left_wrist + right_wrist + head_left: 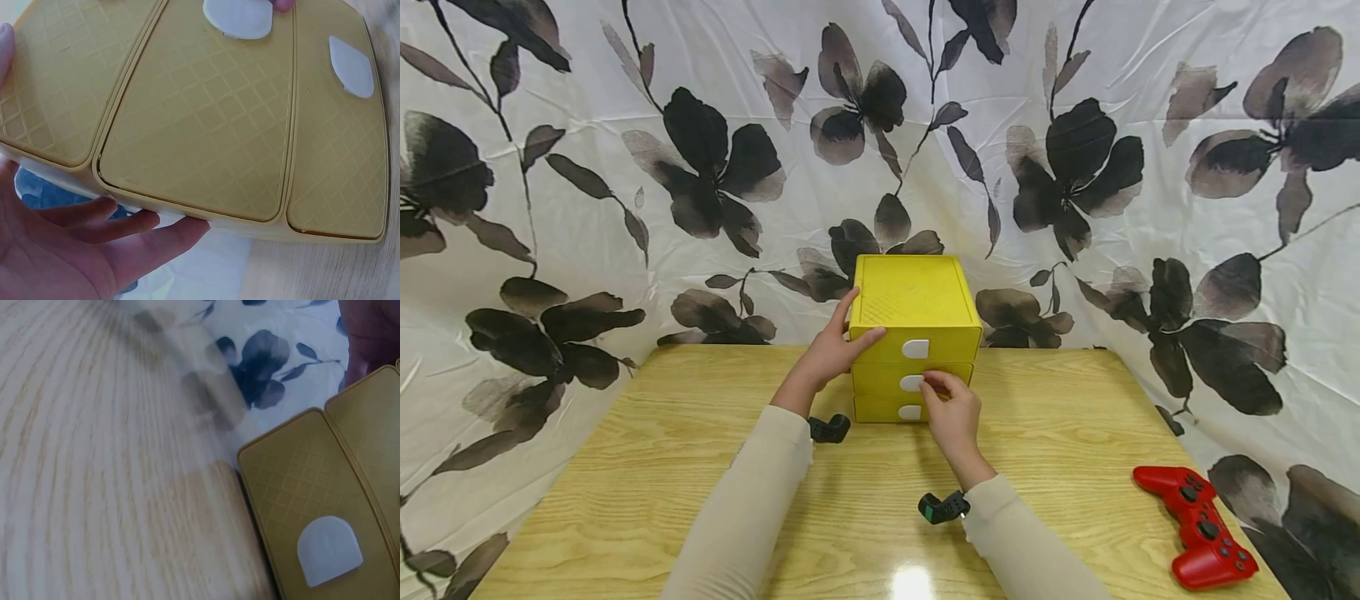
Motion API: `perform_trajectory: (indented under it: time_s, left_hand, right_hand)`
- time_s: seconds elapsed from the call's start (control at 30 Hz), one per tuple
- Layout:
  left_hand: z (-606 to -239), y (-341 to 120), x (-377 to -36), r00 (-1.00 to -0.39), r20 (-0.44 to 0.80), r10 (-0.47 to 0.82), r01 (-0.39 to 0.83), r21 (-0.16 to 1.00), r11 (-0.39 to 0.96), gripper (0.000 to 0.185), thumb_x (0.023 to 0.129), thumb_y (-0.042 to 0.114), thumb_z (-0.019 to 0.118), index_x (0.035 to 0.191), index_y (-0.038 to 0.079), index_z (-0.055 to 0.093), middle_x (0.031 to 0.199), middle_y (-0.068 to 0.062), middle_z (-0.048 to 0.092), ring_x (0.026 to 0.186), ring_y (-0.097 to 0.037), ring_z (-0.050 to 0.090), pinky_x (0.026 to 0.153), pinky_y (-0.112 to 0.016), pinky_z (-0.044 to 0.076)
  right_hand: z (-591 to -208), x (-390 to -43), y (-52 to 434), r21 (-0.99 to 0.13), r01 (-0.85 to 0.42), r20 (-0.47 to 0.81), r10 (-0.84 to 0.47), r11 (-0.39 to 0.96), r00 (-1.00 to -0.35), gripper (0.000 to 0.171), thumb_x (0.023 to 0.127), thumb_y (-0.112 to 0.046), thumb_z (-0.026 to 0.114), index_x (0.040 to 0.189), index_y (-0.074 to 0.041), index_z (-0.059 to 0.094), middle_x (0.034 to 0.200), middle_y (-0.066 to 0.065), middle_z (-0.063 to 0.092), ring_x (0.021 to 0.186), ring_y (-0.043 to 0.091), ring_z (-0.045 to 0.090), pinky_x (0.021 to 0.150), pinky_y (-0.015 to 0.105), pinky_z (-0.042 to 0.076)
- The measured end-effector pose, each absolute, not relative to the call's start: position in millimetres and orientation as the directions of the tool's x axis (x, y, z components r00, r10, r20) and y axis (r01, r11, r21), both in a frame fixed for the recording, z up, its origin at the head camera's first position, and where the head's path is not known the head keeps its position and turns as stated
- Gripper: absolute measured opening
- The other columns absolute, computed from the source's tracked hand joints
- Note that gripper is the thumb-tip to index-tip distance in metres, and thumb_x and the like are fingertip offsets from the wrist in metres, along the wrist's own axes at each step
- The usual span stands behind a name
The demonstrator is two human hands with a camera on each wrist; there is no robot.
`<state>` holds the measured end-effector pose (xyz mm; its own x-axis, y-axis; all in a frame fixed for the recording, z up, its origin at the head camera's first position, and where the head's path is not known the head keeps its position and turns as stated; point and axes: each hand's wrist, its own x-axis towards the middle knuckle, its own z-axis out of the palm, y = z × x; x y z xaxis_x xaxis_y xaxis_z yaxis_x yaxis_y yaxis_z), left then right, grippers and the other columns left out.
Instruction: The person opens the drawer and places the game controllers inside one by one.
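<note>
A yellow three-drawer box [916, 300] stands at the table's far middle, each drawer with a white tab handle. My left hand [852, 327] lies against its left side, fingers [131, 228] straight along the wall and thumb across the top drawer's front. My right hand [936, 387] has its fingers curled at the middle drawer's handle [912, 382] and pinches it; one fingertip [284, 5] touches that tab. All three drawers look closed. The bottom drawer's handle [329, 550] shows in the right wrist view.
A red game controller [1195, 525] lies near the wooden table's [662, 433] right front corner. Floral cloth [587, 167] hangs behind and at both sides, close behind the box. Small black cameras [942, 507] sit on both wrists.
</note>
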<state>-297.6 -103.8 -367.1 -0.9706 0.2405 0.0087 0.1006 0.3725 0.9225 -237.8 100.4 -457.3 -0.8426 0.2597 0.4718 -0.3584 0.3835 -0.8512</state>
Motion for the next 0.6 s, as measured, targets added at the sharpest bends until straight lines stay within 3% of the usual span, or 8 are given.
perform_trajectory:
  time_s: [0.6]
  left_hand:
    - [-365.2,-101.4,-298.9,-0.974,-0.039,0.223,0.04,0.94,0.339,0.094,0.073,0.07,0.067,0.142,0.065,0.005,0.155,-0.012,0.032,0.126,-0.035,0.053,0.087,-0.055,0.053]
  right_hand:
    - [-469.3,-235.8,105.0,-0.862,-0.307,0.437,0.285,0.403,-0.853,0.01,0.085,-0.013,0.073,0.094,-0.008,0.076,0.089,0.007,0.075,0.081,0.021,0.071,0.068,0.026,0.055]
